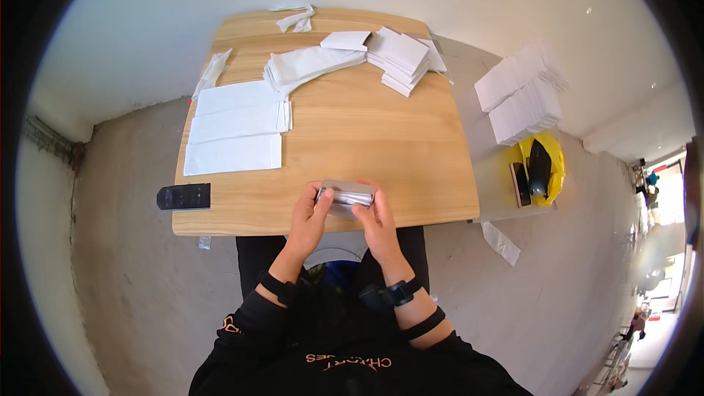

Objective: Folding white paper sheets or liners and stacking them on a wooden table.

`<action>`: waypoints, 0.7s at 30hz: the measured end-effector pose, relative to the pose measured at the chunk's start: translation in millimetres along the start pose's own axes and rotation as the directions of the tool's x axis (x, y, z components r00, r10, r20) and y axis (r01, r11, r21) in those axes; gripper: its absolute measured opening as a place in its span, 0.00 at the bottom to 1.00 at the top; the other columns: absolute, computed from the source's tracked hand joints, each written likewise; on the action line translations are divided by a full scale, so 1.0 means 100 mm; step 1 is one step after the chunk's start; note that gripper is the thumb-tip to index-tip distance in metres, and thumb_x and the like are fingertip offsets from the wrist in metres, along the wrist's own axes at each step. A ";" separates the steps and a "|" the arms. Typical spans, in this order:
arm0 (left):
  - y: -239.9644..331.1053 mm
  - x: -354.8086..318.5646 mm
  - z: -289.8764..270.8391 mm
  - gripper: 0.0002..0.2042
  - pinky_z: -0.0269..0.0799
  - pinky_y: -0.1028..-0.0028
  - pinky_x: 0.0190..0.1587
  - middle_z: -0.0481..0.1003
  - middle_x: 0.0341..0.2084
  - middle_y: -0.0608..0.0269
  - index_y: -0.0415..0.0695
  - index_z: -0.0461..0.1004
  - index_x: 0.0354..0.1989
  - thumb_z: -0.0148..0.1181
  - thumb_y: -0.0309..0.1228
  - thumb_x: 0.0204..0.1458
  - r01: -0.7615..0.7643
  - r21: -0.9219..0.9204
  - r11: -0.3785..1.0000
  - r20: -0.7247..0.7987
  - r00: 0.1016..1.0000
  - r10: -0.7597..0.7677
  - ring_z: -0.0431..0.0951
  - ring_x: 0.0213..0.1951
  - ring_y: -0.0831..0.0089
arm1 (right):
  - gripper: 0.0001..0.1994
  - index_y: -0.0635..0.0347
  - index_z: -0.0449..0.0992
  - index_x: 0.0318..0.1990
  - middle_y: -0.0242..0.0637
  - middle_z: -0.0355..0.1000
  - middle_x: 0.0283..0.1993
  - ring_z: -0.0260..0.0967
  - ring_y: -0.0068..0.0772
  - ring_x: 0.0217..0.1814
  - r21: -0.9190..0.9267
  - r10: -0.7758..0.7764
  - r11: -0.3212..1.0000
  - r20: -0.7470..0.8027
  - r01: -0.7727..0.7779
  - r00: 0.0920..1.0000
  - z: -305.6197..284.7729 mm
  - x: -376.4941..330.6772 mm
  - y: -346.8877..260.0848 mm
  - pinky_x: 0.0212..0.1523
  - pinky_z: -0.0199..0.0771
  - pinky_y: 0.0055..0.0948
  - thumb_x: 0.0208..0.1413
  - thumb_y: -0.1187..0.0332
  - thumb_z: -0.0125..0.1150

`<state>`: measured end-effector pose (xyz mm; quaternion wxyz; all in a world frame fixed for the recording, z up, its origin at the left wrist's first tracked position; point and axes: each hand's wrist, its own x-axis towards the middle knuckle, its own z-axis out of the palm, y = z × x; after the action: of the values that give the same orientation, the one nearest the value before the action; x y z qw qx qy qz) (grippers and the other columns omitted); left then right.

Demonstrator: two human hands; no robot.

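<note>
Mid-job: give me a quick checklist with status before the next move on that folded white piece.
1. Left hand grips folded white piece: ok.
2. Right hand grips its other end: ok.
3. Piece sits over the wooden table, near its front edge: ok.
4. Flat white sheets lie apart from the hands: ok.
5. Finished stack upright at the far edge: ok.
6. Fold aligned: cannot tell.

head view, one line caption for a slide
Both hands fold a white paper piece at a wooden table edge.

Both hands — left (308, 214) & right (375, 218) — close together, fingers curled in pinch, forearms angled inward.
</note>
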<state>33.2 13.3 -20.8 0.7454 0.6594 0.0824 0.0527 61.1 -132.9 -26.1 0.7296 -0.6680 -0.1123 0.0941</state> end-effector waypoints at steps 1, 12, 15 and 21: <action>0.02 0.01 0.04 0.12 0.64 0.75 0.47 0.71 0.35 0.63 0.37 0.68 0.46 0.48 0.34 0.63 -0.008 -0.004 1.000 -0.010 1.000 0.008 0.67 0.40 0.77 | 0.17 0.64 0.64 0.56 0.34 0.66 0.51 0.61 0.23 0.57 0.082 0.014 0.997 -0.046 -0.010 0.999 0.07 0.01 0.03 0.58 0.60 0.26 0.61 0.72 0.52; -0.07 -0.06 0.13 0.10 0.63 0.76 0.46 0.70 0.35 0.62 0.39 0.68 0.43 0.43 0.33 0.64 -0.097 0.003 0.995 -0.172 0.980 0.096 0.66 0.40 0.77 | 0.16 0.63 0.66 0.53 0.36 0.67 0.49 0.61 0.25 0.52 0.074 0.062 0.996 -0.280 -0.042 0.958 0.32 0.03 0.06 0.56 0.59 0.27 0.64 0.64 0.43; -0.05 -0.06 0.16 0.10 0.62 0.76 0.47 0.70 0.36 0.63 0.39 0.67 0.44 0.43 0.32 0.64 -0.080 -0.040 0.996 -0.183 0.981 0.071 0.66 0.41 0.77 | 0.16 0.64 0.67 0.52 0.38 0.67 0.47 0.62 0.27 0.49 0.071 0.045 0.997 -0.290 -0.025 0.956 0.32 0.03 0.03 0.53 0.61 0.26 0.64 0.63 0.41; -0.02 -0.07 0.20 0.13 0.61 0.75 0.49 0.69 0.39 0.61 0.37 0.67 0.44 0.39 0.34 0.65 -0.070 -0.176 0.982 -0.250 0.968 0.024 0.66 0.43 0.75 | 0.22 0.63 0.65 0.55 0.37 0.66 0.51 0.60 0.29 0.57 0.307 0.085 0.952 -0.267 0.001 0.960 0.29 0.07 0.21 0.61 0.54 0.29 0.66 0.56 0.34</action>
<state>29.7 -7.9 -20.3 0.7854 0.5781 0.1535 0.1593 60.1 -101.7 -44.4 0.8299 -0.5566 0.0211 0.0315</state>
